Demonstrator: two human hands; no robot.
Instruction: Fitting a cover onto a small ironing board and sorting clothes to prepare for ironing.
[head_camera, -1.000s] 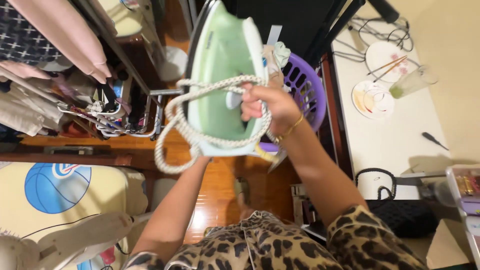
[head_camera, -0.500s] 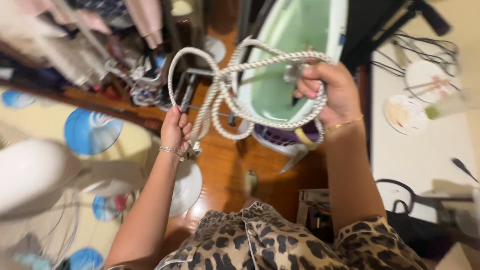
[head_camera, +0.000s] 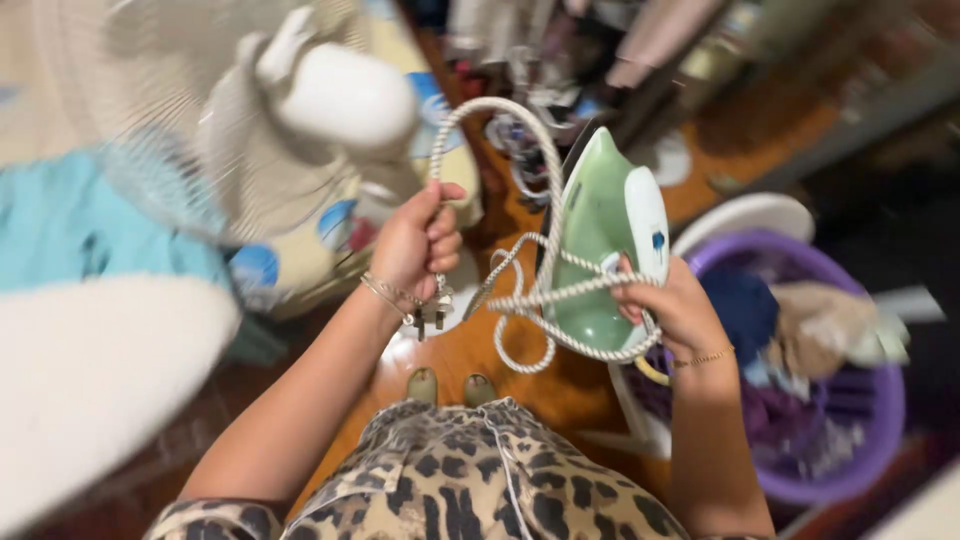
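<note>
Your right hand (head_camera: 672, 312) grips the pale green steam iron (head_camera: 603, 240) above the purple laundry basket (head_camera: 860, 440) while your left hand (head_camera: 418, 243) closes around its braided cord (head_camera: 520, 150), whose dangling plug (head_camera: 428, 315) could snag the white fan (head_camera: 300, 110).

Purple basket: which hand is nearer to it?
Right. The right hand holds the iron at the purple basket's near rim; the left hand grips the cord farther away, beside the fan.

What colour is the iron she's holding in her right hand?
Pale green with white trim; the iron shows best in the head view, held by the right hand.
</note>
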